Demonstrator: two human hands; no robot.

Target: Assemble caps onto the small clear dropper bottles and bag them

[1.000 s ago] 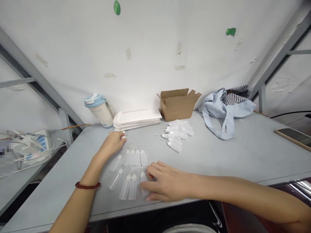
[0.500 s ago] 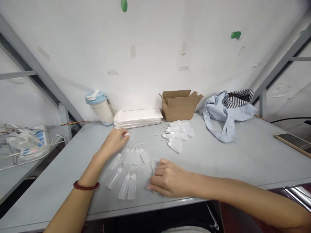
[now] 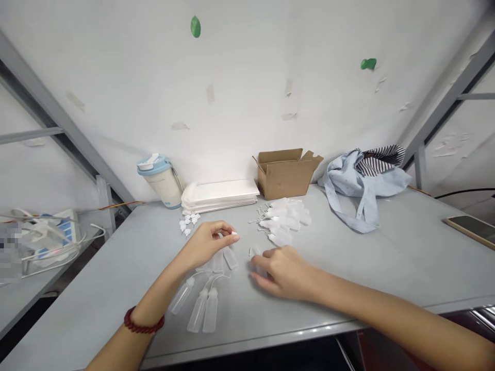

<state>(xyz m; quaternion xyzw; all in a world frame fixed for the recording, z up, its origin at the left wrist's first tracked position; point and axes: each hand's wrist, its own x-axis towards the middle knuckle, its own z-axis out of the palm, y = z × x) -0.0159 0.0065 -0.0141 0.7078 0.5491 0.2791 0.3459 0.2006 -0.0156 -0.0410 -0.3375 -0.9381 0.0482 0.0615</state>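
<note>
My left hand [image 3: 207, 245] is over the middle of the table, pinching a small white cap [image 3: 234, 233] between thumb and fingertips. My right hand [image 3: 284, 270], resting low over the table, is closed around a small clear plastic bottle [image 3: 255, 252], mostly hidden by the fingers. Several small white caps [image 3: 188, 221] lie in a loose group behind the left hand. Squeeze bottles with thin bent tubes [image 3: 210, 312] lie below that hand, some partly covered by it. Beyond the right hand is a heap of similar bottles [image 3: 284, 219].
An open cardboard box [image 3: 286, 178] and a stack of white envelopes [image 3: 220, 193] stand along the wall. A blue-lidded cup [image 3: 162, 183] is left of them. On the right are a light blue cloth bag [image 3: 348, 180] and a phone [image 3: 472, 232].
My left hand has moved right and nearer from the caps, carrying one cap toward my right hand. My right hand has lifted slightly with the bottle. The camera view has tilted up a little.
</note>
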